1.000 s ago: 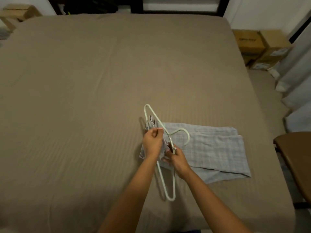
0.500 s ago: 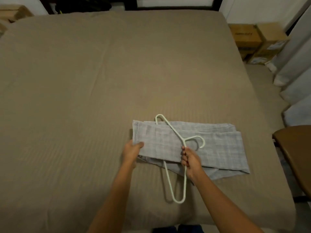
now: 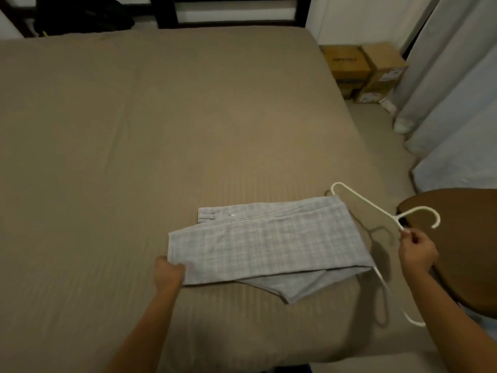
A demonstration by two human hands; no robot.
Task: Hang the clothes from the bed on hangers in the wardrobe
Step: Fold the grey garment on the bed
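Light grey checked trousers lie folded on the tan bed, near its front right corner. A white plastic hanger runs through the fold at the trousers' right end, its hook pointing right. My right hand pinches the hanger just below the hook. My left hand grips the trousers' near left corner, fingers curled into the cloth.
A brown chair seat stands close to the bed's right edge. Cardboard boxes sit in the far right corner beside pale curtains. A dark headboard runs along the far side of the bed.
The hanger has slid right along the trousers to their right end, pulled by my right hand. My left hand has stayed at the left corner, and the cloth now lies spread flatter.
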